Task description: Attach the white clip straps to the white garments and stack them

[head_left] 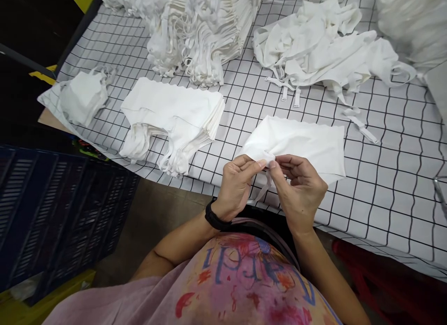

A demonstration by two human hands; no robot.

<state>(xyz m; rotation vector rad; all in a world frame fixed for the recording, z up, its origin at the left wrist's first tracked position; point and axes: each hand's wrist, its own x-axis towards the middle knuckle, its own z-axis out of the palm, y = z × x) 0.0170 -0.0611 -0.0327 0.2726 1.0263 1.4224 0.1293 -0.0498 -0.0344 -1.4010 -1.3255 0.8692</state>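
A white strappy undergarment, which looks like a bra top (307, 141), lies partly on the table at the front edge. My left hand (239, 180) pinches its near edge between thumb and fingers. Right beside it, my right hand (296, 185) pinches the same spot, the two thumbs almost touching. A thin white strap (265, 187) hangs down below my fingers toward the table edge. The exact bit of cloth between the fingertips is partly hidden. To the left sits a neat stack of the same white garments (174, 111), straps toward me.
The table wears a white cloth with black grid lines (240, 101). Behind are a large pile of white garments (209, 31) and a loose heap (321, 50). Loose strap pieces (363, 125) lie to the right. A small garment bundle (85, 94) lies far left, above blue crates (52, 213).
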